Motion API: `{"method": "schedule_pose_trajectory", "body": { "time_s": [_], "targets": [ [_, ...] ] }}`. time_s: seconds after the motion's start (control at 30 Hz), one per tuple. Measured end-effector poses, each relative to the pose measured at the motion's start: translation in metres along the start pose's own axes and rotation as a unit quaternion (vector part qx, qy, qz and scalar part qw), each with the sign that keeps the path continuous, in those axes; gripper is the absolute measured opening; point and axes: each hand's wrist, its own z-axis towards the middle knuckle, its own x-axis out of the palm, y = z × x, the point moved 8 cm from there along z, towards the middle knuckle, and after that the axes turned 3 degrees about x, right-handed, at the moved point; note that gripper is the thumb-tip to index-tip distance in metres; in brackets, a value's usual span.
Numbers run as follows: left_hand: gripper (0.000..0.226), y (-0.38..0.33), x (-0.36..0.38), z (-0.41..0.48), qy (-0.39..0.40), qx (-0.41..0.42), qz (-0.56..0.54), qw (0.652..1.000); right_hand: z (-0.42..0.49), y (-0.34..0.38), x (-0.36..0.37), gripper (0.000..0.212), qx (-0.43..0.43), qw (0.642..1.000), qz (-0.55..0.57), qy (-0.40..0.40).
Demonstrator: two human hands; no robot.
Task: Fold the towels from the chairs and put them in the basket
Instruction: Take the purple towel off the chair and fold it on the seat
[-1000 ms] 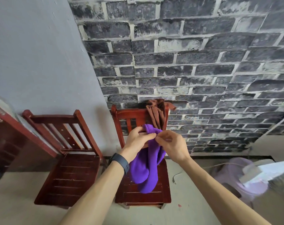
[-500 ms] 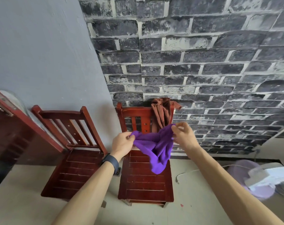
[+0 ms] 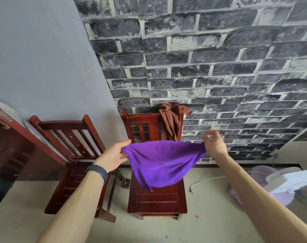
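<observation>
A purple towel (image 3: pixel 162 162) hangs spread out in the air above the seat of the right red wooden chair (image 3: pixel 158 199). My left hand (image 3: pixel 115 155) pinches its left top corner and my right hand (image 3: pixel 214 144) pinches its right top corner. The lower edge sags down toward the seat. A brown towel (image 3: pixel 172 120) is draped, bunched, over the right side of that chair's backrest. A second red chair (image 3: pixel 73 155) stands to the left with a bare seat. No basket is in view.
A dark brick wall and a grey wall stand behind the chairs. A dark red door or cabinet edge (image 3: pixel 17 137) is at the far left. A pale purple fan (image 3: pixel 272 185) and a white cable (image 3: pixel 205 181) lie on the floor at the right.
My hands have moved apart, stretching the purple towel from a bunched clump into a wide spread sheet. The view has shifted slightly toward the chairs.
</observation>
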Motion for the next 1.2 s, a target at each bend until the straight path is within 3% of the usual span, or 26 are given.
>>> {"method": "schedule_pose_trajectory", "body": {
  "time_s": [0.07, 0.13, 0.2, 0.27, 0.47, 0.57, 0.63, 0.7, 0.77, 0.87, 0.93, 1.0, 1.1, 1.2],
  "targets": [
    [0.030, 0.002, -0.002, 0.001, 0.035, 0.030, 0.076, 0.996, -0.001, -0.012, 0.013, 0.027, 0.068, 0.986, 0.111, 0.102],
    [0.039, 0.003, -0.014, 0.003, 0.032, 0.064, 0.190, 0.979, -0.002, -0.020, 0.021, 0.036, 0.079, 0.974, 0.114, 0.181],
    [0.040, 0.005, -0.032, 0.006, -0.002, 0.082, 0.307, 0.948, 0.007, -0.025, 0.015, 0.037, 0.015, 0.986, -0.016, 0.167],
    [0.040, 0.012, -0.047, 0.007, -0.025, 0.063, 0.353, 0.933, 0.010, -0.023, 0.010, 0.030, -0.050, 0.981, -0.135, 0.127],
    [0.039, 0.032, -0.062, 0.002, -0.069, 0.043, 0.380, 0.921, 0.000, -0.010, 0.016, 0.011, -0.120, 0.973, -0.180, 0.080],
    [0.037, 0.041, -0.069, -0.001, -0.059, 0.016, 0.330, 0.942, 0.002, -0.011, 0.021, 0.009, -0.079, 0.990, -0.077, 0.088],
    [0.037, 0.046, -0.071, -0.003, -0.052, -0.001, 0.186, 0.981, 0.002, -0.014, 0.027, 0.009, -0.024, 0.985, 0.114, 0.126],
    [0.038, 0.051, -0.072, -0.004, -0.047, -0.017, 0.028, 0.998, 0.002, -0.014, 0.029, 0.010, 0.020, 0.959, 0.236, 0.153],
    [0.040, 0.056, -0.071, -0.004, -0.033, -0.031, -0.015, 0.999, 0.005, -0.014, 0.028, 0.015, 0.019, 0.958, 0.239, 0.155],
    [0.040, 0.057, -0.064, -0.007, 0.004, -0.035, 0.106, 0.994, 0.007, -0.011, 0.029, 0.036, -0.055, 0.982, 0.084, 0.162],
    [0.045, 0.055, -0.063, -0.005, 0.023, -0.013, 0.261, 0.965, 0.003, -0.010, 0.037, 0.054, -0.117, 0.976, -0.089, 0.163],
    [0.056, 0.058, -0.064, -0.002, 0.033, 0.014, 0.444, 0.895, -0.007, -0.007, 0.044, 0.054, -0.195, 0.946, -0.228, 0.126],
    [0.049, 0.065, -0.058, -0.002, 0.009, 0.082, 0.627, 0.774, -0.019, -0.019, 0.054, 0.044, -0.230, 0.926, -0.287, 0.089],
    [0.034, 0.068, -0.058, -0.007, -0.044, 0.133, 0.662, 0.736, -0.021, -0.049, 0.063, 0.035, -0.179, 0.935, -0.297, 0.073]
  ]
}}
